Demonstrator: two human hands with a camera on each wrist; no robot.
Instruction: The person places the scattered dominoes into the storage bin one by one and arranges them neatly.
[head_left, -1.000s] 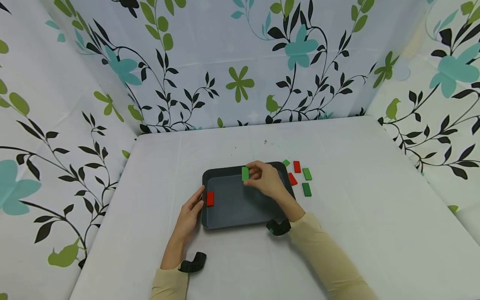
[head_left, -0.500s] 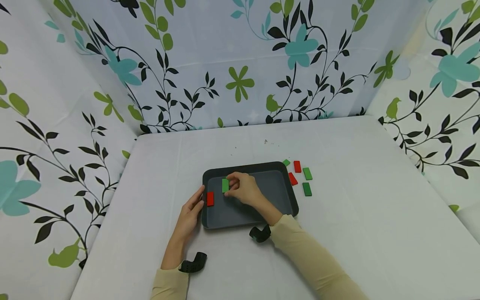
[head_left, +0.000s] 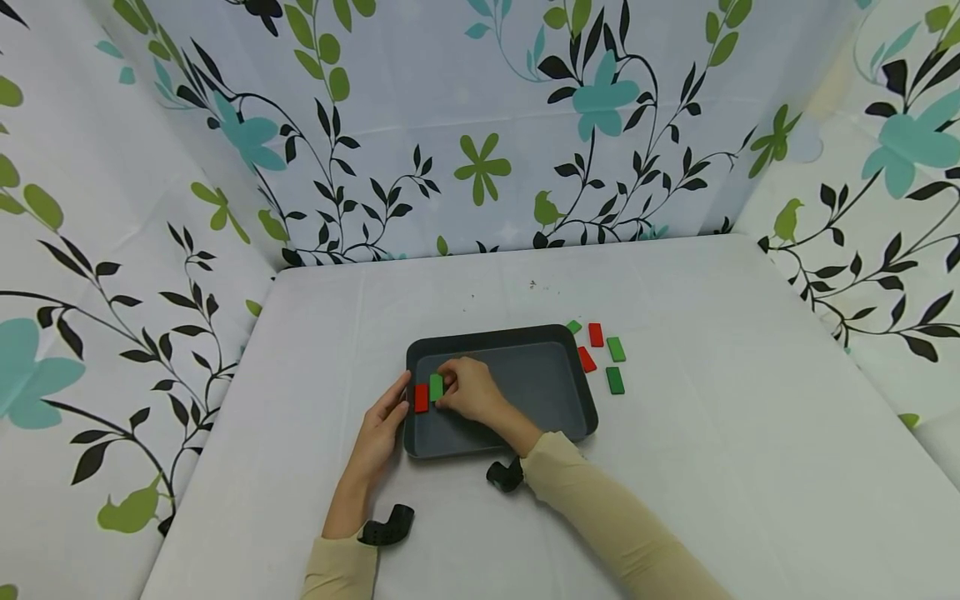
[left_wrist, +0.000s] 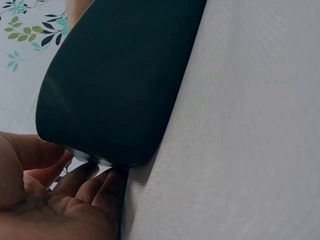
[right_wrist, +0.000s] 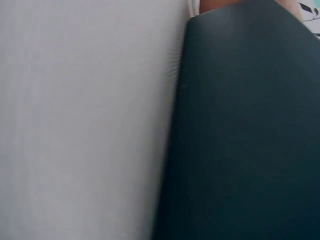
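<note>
The right hand (head_left: 474, 390) had its thumb and fingers brought close together, and they pinched a green block (head_left: 437, 388) at their tips. Just to the left of this block lay a red block (head_left: 422, 398), inside the dark tray (head_left: 532, 375), which was under the right hand. I could not tell whether the green block touched the tray's bottom. The left hand (head_left: 381, 425) was rather open, its fingers touching the tray's nearest end. Well to the right of the right hand, three more green pieces (head_left: 616, 349) and two red pieces (head_left: 596, 335) lay on the table (head_left: 712, 417).

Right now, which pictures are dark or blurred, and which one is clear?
Head view: bright, tray and held block clear; left wrist view: dim, left hand partly in shadow; right wrist view: dim, tray's edge soft and blurred.
</note>
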